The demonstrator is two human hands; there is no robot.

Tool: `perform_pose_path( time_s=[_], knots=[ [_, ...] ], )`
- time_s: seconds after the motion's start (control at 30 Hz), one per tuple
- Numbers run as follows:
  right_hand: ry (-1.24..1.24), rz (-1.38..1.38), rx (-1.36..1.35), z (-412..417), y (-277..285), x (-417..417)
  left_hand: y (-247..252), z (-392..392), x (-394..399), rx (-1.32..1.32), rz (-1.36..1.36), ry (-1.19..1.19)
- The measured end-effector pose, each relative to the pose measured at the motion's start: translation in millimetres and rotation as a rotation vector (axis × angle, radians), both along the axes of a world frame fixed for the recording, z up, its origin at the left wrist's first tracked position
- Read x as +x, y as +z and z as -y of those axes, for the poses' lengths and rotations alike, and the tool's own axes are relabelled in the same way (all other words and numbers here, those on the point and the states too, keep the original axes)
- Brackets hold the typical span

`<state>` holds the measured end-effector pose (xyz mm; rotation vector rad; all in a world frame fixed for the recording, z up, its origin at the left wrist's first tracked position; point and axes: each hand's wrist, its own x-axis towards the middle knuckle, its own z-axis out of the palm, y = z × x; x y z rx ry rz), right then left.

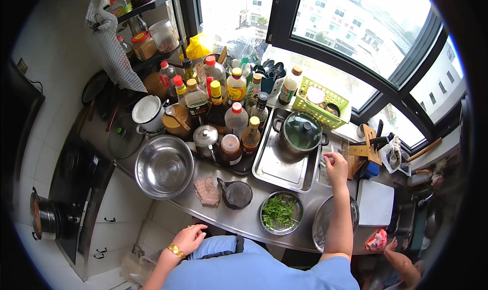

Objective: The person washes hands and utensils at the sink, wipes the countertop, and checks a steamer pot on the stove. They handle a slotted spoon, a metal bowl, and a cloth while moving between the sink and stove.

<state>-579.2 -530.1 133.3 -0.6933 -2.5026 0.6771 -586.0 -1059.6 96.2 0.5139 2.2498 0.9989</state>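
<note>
My right hand [336,167] reaches over the counter, its fingertips pinched on a small thin object, too small to name, between the steel tray [282,174] and the wooden knife block [356,150]. A lidded pot [303,131] stands in that tray. Below my right forearm lies a steel bowl [324,217]. Chopped green herbs [278,211] fill part of a round steel dish [263,221]. My left hand [189,239], with a gold bracelet at the wrist, hangs before the counter edge, fingers loosely bent and holding nothing. Nearest it are a pinkish cloth [207,191] and a dark stone mortar [237,194].
Sauce bottles [236,119] crowd the counter's back beside a large steel basin [164,167]. A pot [45,218] sits on the stove at far left. A white board [375,203] lies near the sink at right. Another person's arm [402,265] shows at lower right.
</note>
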Motion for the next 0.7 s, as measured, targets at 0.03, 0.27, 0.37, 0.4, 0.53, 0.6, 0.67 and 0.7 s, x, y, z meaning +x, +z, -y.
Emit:
perform_pose_path(
  time_s=[0.03, 0.27, 0.37, 0.4, 0.53, 0.6, 0.67, 0.7],
  knots=[
    [0.003, -0.002, -0.009, 3, 0, -3, -1, 1, 1, -0.003, 0.015, 0.014],
    [0.062, -0.015, -0.046, 21, -8, -4, -7, -1, 0, -0.007, -0.031, -0.001],
    [0.035, 0.016, -0.062, 29, -11, 8, -6, -6, -3, 0.011, -0.019, -0.024],
    [0.03, 0.009, -0.058, 33, -12, 14, -3, -10, -5, 0.034, 0.004, -0.025],
    [-0.019, 0.045, -0.112, 56, -11, 44, 24, -37, -19, 0.359, 0.428, -0.073],
    [-0.037, 0.034, -0.128, 75, -8, 60, 53, -52, -26, 0.639, 0.591, -0.185],
    [-0.054, 0.026, -0.152, 100, -5, 77, 86, -72, -36, 0.777, 0.312, -0.457],
    [-0.054, 0.01, -0.178, 113, -3, 85, 105, -81, -38, 0.831, 0.13, -0.572]
  ],
)
